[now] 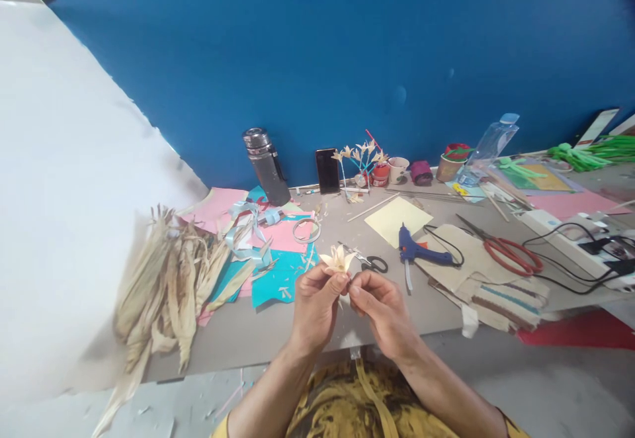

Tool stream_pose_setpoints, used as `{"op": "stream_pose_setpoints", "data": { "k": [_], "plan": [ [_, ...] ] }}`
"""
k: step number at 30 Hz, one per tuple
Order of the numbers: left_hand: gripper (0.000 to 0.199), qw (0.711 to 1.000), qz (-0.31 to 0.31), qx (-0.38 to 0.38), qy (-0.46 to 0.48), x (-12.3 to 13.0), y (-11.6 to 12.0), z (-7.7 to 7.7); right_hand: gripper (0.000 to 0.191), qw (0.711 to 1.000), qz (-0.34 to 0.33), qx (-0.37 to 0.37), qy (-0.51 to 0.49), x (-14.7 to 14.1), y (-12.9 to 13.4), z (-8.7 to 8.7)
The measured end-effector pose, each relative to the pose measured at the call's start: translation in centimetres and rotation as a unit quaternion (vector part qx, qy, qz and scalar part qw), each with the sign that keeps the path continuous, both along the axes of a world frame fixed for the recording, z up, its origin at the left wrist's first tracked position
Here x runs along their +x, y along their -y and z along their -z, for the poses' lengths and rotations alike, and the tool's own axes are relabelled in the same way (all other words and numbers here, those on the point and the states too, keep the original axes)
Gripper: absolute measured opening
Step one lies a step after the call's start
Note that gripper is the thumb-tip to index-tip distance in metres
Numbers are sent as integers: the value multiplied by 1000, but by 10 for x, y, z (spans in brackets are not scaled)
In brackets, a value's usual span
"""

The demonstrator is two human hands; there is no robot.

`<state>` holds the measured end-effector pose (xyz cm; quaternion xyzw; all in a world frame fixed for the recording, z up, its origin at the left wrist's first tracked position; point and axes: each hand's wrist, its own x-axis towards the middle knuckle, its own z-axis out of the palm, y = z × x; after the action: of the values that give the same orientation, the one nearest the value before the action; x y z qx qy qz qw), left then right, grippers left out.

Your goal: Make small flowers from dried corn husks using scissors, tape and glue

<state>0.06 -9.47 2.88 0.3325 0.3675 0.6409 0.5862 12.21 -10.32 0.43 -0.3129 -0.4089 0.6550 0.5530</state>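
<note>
A pale husk flower (pixel 337 259) with pointed petals stands upright at the front middle of the table. My left hand (pixel 318 302) pinches it at the base between thumb and fingers. Close beside it, my right hand (pixel 380 309) is closed, fingertips pressed together near the flower's base; what they hold is too small to make out. Just behind my hands lie black-handled scissors (pixel 374 264). A blue glue gun (pixel 424 251) rests to the right of them, near a pale yellow sheet (pixel 398 219).
Dried corn husks (pixel 181 292) heap at the left, beside coloured paper (pixel 278 276). Behind stand a thermos (pixel 268 170), a phone (pixel 327 171), finished husk flowers (pixel 364 157) and a leaning bottle (pixel 489 150). Red-handled scissors (pixel 513 256) and a power strip (pixel 570 246) lie right.
</note>
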Motion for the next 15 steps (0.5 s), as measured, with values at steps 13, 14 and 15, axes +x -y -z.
{"op": "stream_pose_setpoints", "data": {
  "k": [13,14,15],
  "plan": [
    [23,999,22,-21,38,0,-4,-7,28,999,24,-12,35,-2,0,1],
    [21,999,30,-23,29,-1,-5,-7,28,999,24,-13,38,-1,1,2],
    [19,999,41,-24,18,-2,-5,-7,28,999,25,-13,39,0,1,2]
  ]
}}
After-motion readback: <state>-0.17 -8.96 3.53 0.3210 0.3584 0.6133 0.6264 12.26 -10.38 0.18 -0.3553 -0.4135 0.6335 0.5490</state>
